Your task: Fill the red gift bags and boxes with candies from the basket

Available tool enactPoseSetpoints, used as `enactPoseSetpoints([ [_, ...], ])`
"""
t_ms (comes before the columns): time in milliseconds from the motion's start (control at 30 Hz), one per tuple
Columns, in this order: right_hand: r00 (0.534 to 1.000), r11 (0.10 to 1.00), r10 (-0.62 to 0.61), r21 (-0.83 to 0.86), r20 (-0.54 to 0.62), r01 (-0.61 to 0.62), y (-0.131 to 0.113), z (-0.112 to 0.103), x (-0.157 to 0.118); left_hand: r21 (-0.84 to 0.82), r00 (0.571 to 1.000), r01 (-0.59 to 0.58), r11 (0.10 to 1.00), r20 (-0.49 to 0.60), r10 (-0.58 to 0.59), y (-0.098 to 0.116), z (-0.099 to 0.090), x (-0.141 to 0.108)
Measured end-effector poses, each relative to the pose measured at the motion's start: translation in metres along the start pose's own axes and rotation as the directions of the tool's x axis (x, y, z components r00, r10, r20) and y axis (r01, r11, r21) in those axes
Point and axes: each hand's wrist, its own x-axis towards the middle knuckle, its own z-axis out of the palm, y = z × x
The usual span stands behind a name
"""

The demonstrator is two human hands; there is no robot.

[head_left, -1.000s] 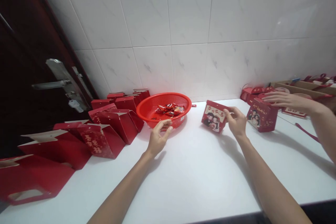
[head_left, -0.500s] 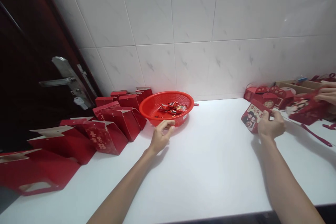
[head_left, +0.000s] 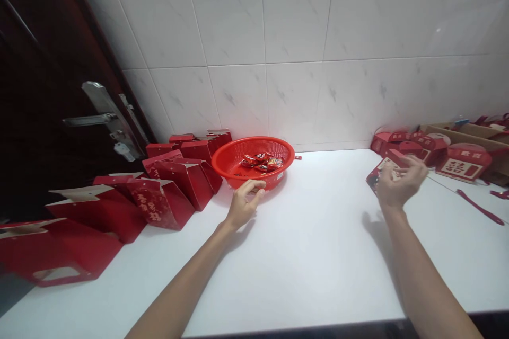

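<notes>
My left hand [head_left: 244, 204] hovers just in front of the red mesh basket [head_left: 226, 170], fingers curled but apart, holding nothing. Several red-wrapped packets [head_left: 262, 161] lie inside the basket. On the right, my right hand [head_left: 400, 183] is raised in front of a red printed box [head_left: 373, 177], its fingers loosely bent and apart, with nothing visible in them. The hand hides part of that box, which stands on the white table [head_left: 310, 254].
Several red paper bags [head_left: 163, 204] stand in rows along the left. At the back right are small red handled boxes [head_left: 463, 163], a cardboard box [head_left: 497, 148] and a dark red strap [head_left: 481, 207]. A tiled wall rises behind, with a dark door [head_left: 47, 74] at left.
My right hand has let go of the printed box and moved slightly left and up. Another person's hand and the red item it held at the right have gone, and a red handled box shows there.
</notes>
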Motion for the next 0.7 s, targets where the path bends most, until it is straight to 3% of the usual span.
enactPoseSetpoints([
  [67, 0.985, 0.989, -0.132, 0.083, 0.108, 0.123, -0.029, 0.013, -0.018, 0.001, 1.000, -0.006, 1.000, 0.001, 0.006, 0.000, 0.000, 0.000],
  [100, 0.956, 0.968, -0.225, 0.152, 0.189, 0.198, -0.047, 0.019, -0.031, 0.002, 1.000, -0.012, 1.000, -0.002, 0.012, 0.000, 0.000, 0.001],
  [167, 0.838, 0.883, -0.440, 0.324, 0.323, 0.340, -0.087, 0.028, -0.065, 0.014, 0.999, -0.031, 0.999, -0.014, 0.031, 0.001, -0.001, 0.002],
  [233, 0.684, 0.754, -0.632, 0.494, 0.365, 0.433, -0.125, 0.030, -0.104, 0.036, 0.998, -0.055, 0.998, -0.039, 0.056, 0.002, -0.004, 0.004],
  [300, 0.514, 0.590, -0.788, 0.652, 0.338, 0.476, -0.155, 0.024, -0.141, 0.062, 0.994, -0.073, 0.995, -0.077, 0.078, 0.005, -0.010, 0.006],
  [367, 0.230, 0.335, -0.938, 0.847, 0.259, 0.413, -0.175, 0.014, -0.168, 0.082, 0.988, -0.076, 0.994, -0.129, 0.086, 0.008, -0.020, 0.007],
  [400, 0.093, 0.260, -0.966, 0.895, 0.243, 0.363, -0.180, 0.009, -0.177, 0.088, 0.984, -0.073, 0.993, -0.158, 0.086, 0.009, -0.026, 0.007],
  [467, -0.100, 0.171, -0.973, 0.941, 0.208, 0.292, -0.186, -0.001, -0.186, 0.095, 0.972, -0.069, 0.993, -0.219, 0.089, 0.011, -0.040, 0.006],
  [533, -0.188, 0.172, -0.957, 0.952, 0.222, 0.252, -0.187, -0.007, -0.186, 0.106, 0.956, -0.068, 0.992, -0.276, 0.095, 0.012, -0.056, 0.004],
  [700, -0.237, 0.256, -0.926, 0.949, 0.295, 0.184, -0.189, -0.010, -0.180, 0.169, 0.892, -0.067, 0.983, -0.431, 0.135, 0.023, -0.094, 0.006],
])
